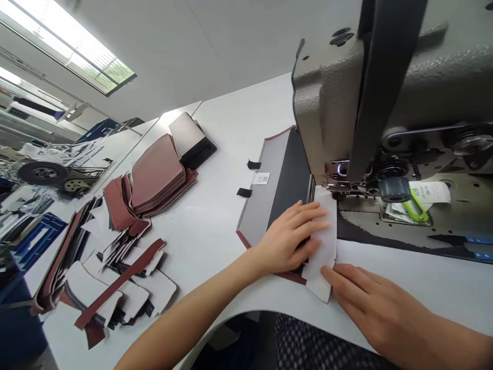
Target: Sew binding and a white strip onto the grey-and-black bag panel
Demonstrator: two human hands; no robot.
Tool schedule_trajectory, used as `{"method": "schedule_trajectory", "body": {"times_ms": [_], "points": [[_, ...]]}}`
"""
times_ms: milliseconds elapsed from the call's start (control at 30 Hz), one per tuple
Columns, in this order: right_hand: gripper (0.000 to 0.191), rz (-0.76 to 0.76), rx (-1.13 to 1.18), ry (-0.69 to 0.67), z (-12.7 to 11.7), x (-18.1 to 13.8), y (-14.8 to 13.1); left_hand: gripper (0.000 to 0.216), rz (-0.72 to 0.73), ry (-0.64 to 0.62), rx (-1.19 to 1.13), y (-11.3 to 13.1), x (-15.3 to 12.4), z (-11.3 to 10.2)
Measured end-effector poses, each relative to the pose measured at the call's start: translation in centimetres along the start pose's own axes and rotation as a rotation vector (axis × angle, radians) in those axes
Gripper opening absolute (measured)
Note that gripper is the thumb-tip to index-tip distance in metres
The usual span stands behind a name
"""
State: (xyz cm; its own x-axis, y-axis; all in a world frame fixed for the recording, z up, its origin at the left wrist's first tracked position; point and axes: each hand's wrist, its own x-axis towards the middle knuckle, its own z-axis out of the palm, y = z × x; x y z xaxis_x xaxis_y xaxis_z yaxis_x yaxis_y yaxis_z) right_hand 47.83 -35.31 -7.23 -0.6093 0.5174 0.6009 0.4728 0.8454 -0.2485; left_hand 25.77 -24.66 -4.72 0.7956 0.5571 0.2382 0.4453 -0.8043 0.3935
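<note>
A white-backed strip of material (325,236) lies along the edge of a grey and dark panel with maroon borders (285,190), its far end under the sewing machine's (339,185) needle area. My left hand (290,236) rests flat across the panel and strip, fingers stretched toward the machine. At the near end of the strip, my right hand (365,293) has thumb and fingers closed on its right edge. Two black tabs and a white label (261,178) show on the panel's grey part. The needle tip cannot be made out.
Stacked maroon pieces (157,174) and white-backed pieces (142,293) lie on the table's left side. Beyond them is a black and white stack (192,139). Green-handled thread snips (416,208) and blue-handled scissors (470,246) lie by the machine bed.
</note>
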Motion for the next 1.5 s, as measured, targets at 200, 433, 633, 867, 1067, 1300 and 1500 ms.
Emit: {"method": "schedule_trajectory", "body": {"times_ms": [200,433,633,867,1067,1300,1500], "points": [[0.031,-0.006,-0.052,-0.003,0.6,-0.5,-0.2,0.038,0.043,0.062,-0.042,1.4,-2.8,0.7],[0.034,0.001,-0.087,-0.029,0.3,-0.3,-0.5,0.038,0.063,0.11,-0.084,0.7,-3.0,1.7],[0.037,0.035,-0.074,-0.016,0.2,0.0,-0.7,0.038,0.068,0.037,-0.067,0.8,-3.0,1.4],[0.035,0.027,-0.119,-0.007,0.1,-0.2,-0.7,0.036,0.038,0.027,-0.025,0.9,-2.9,1.6],[0.029,0.087,-0.106,-0.08,0.1,-0.4,-0.1,0.034,0.013,-0.026,0.035,1.1,-2.9,1.3],[0.017,0.11,-0.014,-0.154,-0.4,-0.2,0.6,0.043,0.02,-0.108,0.07,1.0,-2.8,1.2],[0.021,0.105,-0.031,-0.144,-0.4,-0.3,0.8,0.042,-0.011,-0.167,0.106,1.0,-2.5,1.0]]}}
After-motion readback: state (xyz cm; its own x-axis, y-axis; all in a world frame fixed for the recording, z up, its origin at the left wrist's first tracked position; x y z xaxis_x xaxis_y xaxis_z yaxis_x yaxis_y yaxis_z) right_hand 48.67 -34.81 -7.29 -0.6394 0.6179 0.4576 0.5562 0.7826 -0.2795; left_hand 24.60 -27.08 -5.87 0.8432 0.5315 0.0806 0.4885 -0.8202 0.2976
